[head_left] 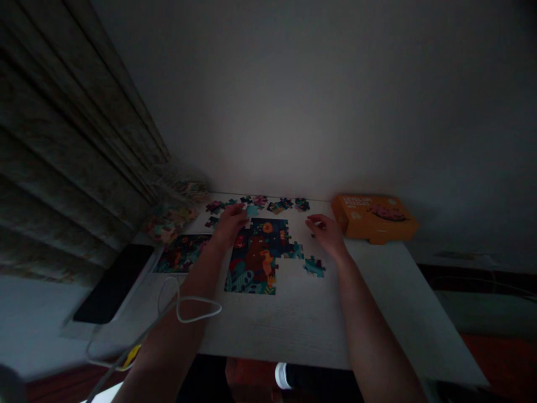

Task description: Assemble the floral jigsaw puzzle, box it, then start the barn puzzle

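A partly joined jigsaw puzzle [255, 257] with a dark, colourful picture lies on the white table. At its upper left edge, my left hand [230, 225] has its fingers closed at a light blue puzzle piece [252, 211]. My right hand [326, 232] hovers to the right of the puzzle, fingers curled in toward the thumb; whatever they may hold is too dark and small to make out. Below that hand lies a small joined cluster of pieces [314, 267], apart from the main part. Several loose pieces [280, 206] are spread along the back of the table.
An orange puzzle box [373, 218] stands at the back right. On the left are a picture sheet [182, 253], a black phone-like slab [115, 282] and clear bags of pieces [170, 218]. A white cable [197, 320] loops over my left forearm. Curtains [71, 145] hang at the left.
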The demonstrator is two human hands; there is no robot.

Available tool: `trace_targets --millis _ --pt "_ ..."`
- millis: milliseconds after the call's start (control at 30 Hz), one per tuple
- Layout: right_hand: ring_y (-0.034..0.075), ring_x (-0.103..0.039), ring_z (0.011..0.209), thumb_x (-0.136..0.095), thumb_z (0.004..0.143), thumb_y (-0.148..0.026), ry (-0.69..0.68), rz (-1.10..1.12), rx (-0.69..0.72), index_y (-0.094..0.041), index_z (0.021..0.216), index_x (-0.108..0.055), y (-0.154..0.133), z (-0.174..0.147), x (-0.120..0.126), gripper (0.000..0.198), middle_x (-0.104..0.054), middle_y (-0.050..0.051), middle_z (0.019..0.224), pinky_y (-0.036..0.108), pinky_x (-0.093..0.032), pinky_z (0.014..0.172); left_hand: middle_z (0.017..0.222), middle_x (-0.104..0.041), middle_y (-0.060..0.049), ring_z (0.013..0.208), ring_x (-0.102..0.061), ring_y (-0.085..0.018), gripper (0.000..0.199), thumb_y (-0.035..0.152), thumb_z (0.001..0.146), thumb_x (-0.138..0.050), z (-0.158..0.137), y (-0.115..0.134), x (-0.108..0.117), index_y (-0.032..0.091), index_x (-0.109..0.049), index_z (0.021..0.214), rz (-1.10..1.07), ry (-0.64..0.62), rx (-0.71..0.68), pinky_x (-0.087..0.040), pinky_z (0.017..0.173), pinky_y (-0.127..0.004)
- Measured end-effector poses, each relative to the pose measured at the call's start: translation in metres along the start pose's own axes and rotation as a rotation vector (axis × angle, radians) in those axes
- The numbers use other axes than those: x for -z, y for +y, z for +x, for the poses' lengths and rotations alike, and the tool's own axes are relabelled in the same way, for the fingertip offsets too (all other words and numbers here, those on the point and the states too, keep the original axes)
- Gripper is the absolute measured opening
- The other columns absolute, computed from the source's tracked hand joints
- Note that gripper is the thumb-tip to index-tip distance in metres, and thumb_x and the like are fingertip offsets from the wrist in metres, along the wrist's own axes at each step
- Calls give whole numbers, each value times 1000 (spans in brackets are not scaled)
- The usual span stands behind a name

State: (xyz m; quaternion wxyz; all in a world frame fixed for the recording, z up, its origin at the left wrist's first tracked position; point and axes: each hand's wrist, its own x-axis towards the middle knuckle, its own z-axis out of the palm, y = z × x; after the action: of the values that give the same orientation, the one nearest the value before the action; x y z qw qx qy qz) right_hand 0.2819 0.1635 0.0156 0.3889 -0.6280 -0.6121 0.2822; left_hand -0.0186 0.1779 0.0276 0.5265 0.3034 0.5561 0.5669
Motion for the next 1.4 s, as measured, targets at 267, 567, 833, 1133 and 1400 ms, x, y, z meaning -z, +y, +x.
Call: trace_targets --millis 267,567,833,1133,1400 --pt "11 -55 60 -81 68 -55 -342 532 -153 -23 108 -71 -27 -14 -9 52 -72 3 88 24 -38 54 81 -70 -1 75 -71 -13 22 13 76 -79 -56 -23 -55 16 -62 89 -79 -251 224 -61 93 -37" --pt "9 -50 57 -86 59 -47 -355 592 -188 -21 91 -71 -25 -9 -13 44 -64 -2 71 24 -33 53 79 -72 -2 77 -74 -14 29 16 74 -85 -68 -29 -62 16 -58 82 -27 -387 249 -59 96 -37" --pt "9 -42 52 -83 59 -50 -325 427 -216 -18 85 -72 -16 -5 -3 43 -59 -3 63 25 -29 50 131 -68 -10 125 -63 -27 26 25 94 -62 -52 -17 -38 21 -70 118 956 -471 -441 -45 113 -45" --pt "16 -59 67 -79 62 -45 -429 262 -192 -18 85 -76 -6 -3 5 36 -70 4 74 28 -42 58 169 -29 -11 157 -24 -31 64 41 98 -61 -41 -27 -22 34 -39 157 1493 -787 -470 -18 124 -60" --pt "16 -65 66 -83 60 -31 -624 158 -210 -20 78 -78 -12 -9 4 22 -75 3 73 26 -47 62 168 -30 -11 156 -26 -31 63 43 95 -64 -20 -18 -4 32 -45 154 1451 -715 -424 -13 125 -59"
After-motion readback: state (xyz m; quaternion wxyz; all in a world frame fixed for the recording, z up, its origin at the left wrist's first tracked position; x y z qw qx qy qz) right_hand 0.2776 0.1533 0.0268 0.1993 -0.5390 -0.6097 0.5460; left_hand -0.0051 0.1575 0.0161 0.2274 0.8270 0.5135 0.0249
